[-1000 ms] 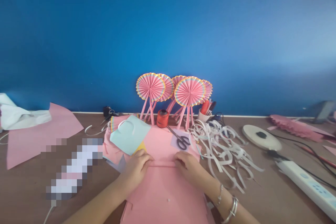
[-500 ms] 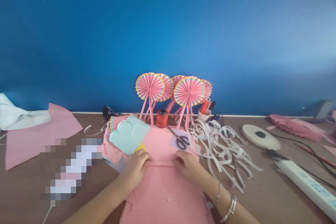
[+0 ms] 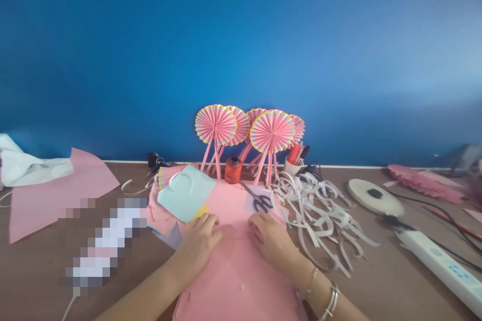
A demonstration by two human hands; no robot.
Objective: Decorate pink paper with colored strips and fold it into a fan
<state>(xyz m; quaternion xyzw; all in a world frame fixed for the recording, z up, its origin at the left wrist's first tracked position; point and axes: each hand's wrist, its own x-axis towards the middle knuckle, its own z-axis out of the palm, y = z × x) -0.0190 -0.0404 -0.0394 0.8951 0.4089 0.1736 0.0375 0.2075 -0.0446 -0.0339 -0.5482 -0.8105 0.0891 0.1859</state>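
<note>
A pink paper sheet [image 3: 241, 261] lies on a stack of pink paper in front of me. My left hand [image 3: 201, 238] is closed at the left part of its far folded edge, fingers curled over the paper and the thumb smeared by motion. My right hand [image 3: 268, 236] grips the same edge on the right, with fingers bent and thumb low. Between the hands the fold is blurred. Just beyond lie a light blue paper piece [image 3: 186, 193], a yellow paper corner [image 3: 201, 211] and dark-handled scissors [image 3: 261, 202].
Several pink pleated paper fans [image 3: 271, 131] stand at the wall behind a red thread spool [image 3: 233, 170]. Curled white paper strips [image 3: 316, 210] are heaped on the right, near a round cream device [image 3: 374, 196] and a power strip [image 3: 440, 263]. A pink sheet [image 3: 56, 200] lies left.
My left thumb has shifted right along the fold, and the left hand is slightly further right. The crisp folded strip between my hands is now blurred. The right hand has hardly moved.
</note>
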